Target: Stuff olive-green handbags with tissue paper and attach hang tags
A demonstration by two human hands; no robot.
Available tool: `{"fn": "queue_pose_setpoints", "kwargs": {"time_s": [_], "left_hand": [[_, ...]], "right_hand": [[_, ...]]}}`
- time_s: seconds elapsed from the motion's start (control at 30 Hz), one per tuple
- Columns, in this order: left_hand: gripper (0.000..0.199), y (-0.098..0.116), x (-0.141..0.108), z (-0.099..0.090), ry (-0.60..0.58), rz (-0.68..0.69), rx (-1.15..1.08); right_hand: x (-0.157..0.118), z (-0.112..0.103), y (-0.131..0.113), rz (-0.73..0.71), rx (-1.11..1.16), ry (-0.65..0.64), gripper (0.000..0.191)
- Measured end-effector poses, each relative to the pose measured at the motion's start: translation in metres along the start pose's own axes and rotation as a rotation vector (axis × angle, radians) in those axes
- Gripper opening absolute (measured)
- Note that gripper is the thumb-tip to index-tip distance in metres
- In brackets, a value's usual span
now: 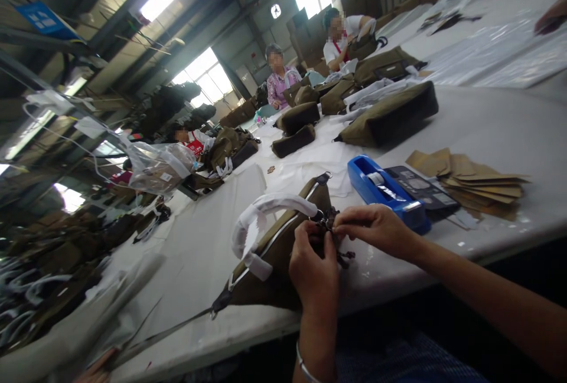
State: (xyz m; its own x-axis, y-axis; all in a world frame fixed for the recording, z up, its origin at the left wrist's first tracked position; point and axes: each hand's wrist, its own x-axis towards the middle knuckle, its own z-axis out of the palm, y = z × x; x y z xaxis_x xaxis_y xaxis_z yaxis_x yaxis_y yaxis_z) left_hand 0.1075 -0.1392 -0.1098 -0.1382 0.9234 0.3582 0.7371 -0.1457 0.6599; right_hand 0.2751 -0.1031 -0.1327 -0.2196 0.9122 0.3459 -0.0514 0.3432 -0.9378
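An olive-brown handbag (pixel 274 280) with a silver zip lies on the white table, close in front of me. White wrapping covers its raised handle (pixel 261 209). At the bag's right end, by a metal ring, hangs a dark tassel-like charm (pixel 330 218); its exact kind is hard to make out. My left hand (pixel 314 268) is closed on the charm against the bag's side. My right hand (pixel 376 226) pinches the same charm from the right, its fingertips nearly meeting the left ones. A strap (pixel 172 327) runs from the bag's left end toward the lower left.
Right of the bag stand a blue tape dispenser (pixel 385 191), a black flat box (pixel 420 188) and brown paper pieces (pixel 482 182). Several olive bags (pixel 390 114) lie farther back, near co-workers (pixel 283 82). Another person's hand (pixel 100 368) shows at lower left.
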Motion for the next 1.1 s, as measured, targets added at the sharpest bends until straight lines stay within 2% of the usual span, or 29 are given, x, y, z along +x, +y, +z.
{"fn": "queue_pose_setpoints", "kwargs": {"time_s": [0.1,0.17,0.37,0.9,1.0,1.1], "left_hand": [[0.017,0.0,0.001,-0.009,-0.077,-0.03,-0.158],[0.018,0.0,0.001,-0.012,-0.119,-0.048,-0.201],[0.021,-0.003,-0.001,-0.012,-0.111,-0.029,-0.212],[0.021,-0.003,-0.003,-0.014,-0.114,0.006,-0.227],[0.025,-0.004,-0.002,-0.013,-0.132,-0.006,-0.22],[0.031,-0.007,-0.004,-0.01,-0.138,-0.018,-0.202]], "right_hand": [[-0.001,0.002,-0.001,-0.157,-0.275,0.094,0.011],[-0.001,0.005,-0.001,-0.235,-0.388,0.109,0.011],[-0.001,0.012,0.002,-0.291,-0.609,0.104,0.014],[0.002,0.012,-0.004,-0.286,-0.627,0.109,0.013],[0.004,0.011,-0.003,-0.229,-0.603,0.096,0.014],[0.003,0.014,-0.003,-0.115,-0.509,0.088,0.016]]}}
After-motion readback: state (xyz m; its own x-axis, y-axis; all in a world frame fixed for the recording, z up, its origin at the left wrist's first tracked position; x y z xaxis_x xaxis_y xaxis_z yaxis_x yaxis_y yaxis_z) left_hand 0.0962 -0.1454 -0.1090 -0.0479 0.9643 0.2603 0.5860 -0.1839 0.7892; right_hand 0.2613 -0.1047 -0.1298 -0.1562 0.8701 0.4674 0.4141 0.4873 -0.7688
